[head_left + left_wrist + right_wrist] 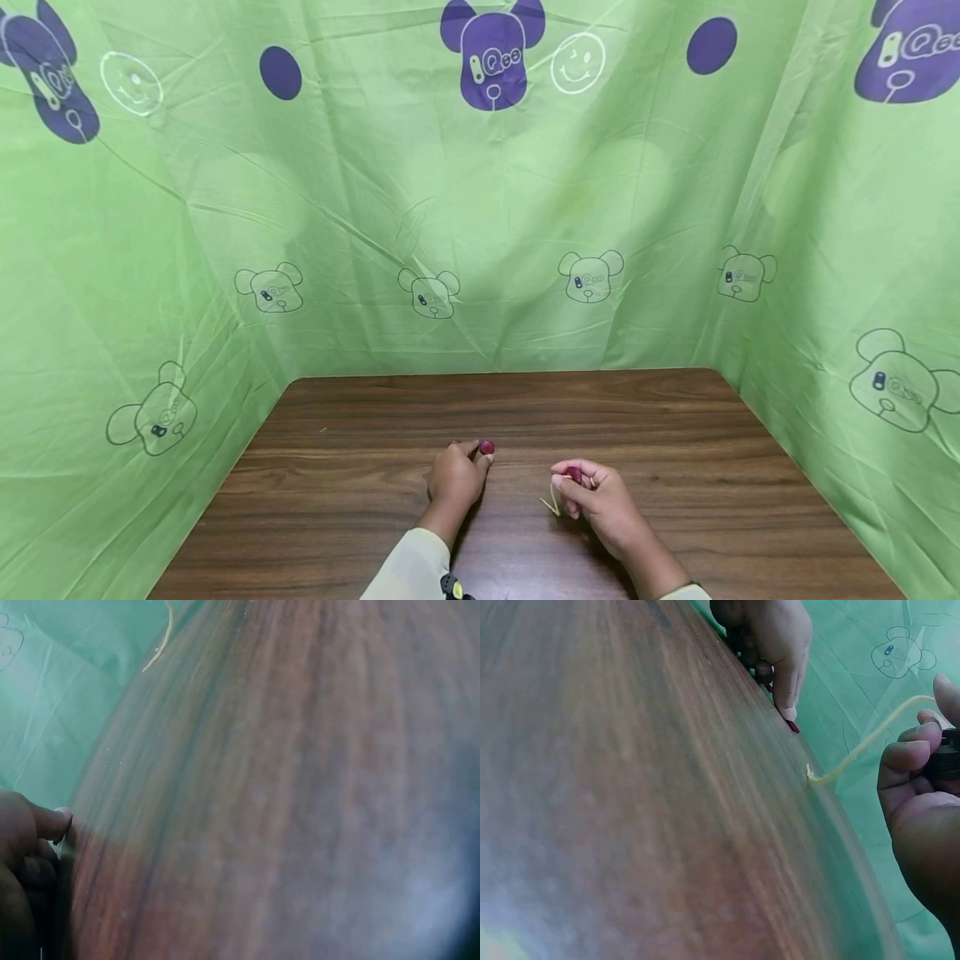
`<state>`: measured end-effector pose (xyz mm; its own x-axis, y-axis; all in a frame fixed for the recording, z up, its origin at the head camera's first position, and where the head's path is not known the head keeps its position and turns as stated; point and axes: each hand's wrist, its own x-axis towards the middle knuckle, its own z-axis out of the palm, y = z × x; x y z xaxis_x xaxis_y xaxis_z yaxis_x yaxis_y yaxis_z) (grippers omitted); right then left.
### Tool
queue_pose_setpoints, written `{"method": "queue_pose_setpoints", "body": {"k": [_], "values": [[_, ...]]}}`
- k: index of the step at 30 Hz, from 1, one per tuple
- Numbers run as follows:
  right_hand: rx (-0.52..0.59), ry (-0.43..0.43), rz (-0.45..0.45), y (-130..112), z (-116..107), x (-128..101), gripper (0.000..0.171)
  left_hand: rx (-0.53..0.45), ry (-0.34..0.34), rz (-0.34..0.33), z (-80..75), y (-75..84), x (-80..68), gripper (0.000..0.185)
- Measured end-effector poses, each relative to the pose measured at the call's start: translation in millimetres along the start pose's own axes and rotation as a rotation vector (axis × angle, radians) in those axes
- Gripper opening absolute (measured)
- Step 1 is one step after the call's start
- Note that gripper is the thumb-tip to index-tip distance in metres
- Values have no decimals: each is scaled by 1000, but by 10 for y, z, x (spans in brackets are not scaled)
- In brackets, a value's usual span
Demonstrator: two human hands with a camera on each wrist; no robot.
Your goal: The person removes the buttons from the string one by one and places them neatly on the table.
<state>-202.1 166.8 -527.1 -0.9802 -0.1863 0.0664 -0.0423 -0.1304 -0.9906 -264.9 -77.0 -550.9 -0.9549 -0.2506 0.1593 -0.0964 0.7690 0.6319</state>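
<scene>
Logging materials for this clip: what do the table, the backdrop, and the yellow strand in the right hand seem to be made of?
Table: dark brown wood or wood-look laminate, with streaked grain and a dull sheen.
Backdrop: thin green woven cloth, matte, creased and draped, printed with bears.
Yellow strand: probably string or a thin cord; it bends limply from the right hand down to the table.

I am sitting at a makeshift recording booth rather than any furnished room: a dark wooden worktop (645,417) is closed in on three sides by a hung green bedsheet (360,208) printed with purple cartoon bears (492,52), smiley faces and dots. The creased cloth hides whatever room lies behind it.
</scene>
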Motion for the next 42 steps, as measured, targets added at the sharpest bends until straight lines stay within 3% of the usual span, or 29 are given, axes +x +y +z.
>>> {"method": "queue_pose_setpoints", "body": {"k": [7,12,17,20,30,38,42], "values": [[-55,-25,71,-2,-17,-2,31,-24,-9,21,-9,-43,-12,40],[-59,-121,106,-28,-23,-8,46,-47,-16,51,-14,-87,-2,41],[56,-273,110,-51,-50,-5,36,-65,-24,59,-23,-99,-7,40],[105,-309,102,-58,-58,-1,29,-65,-19,62,-35,-94,-14,40],[69,-191,51,-24,-26,8,24,-109,-14,66,-22,-115,-22,41],[103,-82,7,9,-26,24,22,-296,-8,115,-27,-159,-43,46],[118,-55,-31,15,-27,20,24,-443,1,165,-41,-141,-89,45]]}}
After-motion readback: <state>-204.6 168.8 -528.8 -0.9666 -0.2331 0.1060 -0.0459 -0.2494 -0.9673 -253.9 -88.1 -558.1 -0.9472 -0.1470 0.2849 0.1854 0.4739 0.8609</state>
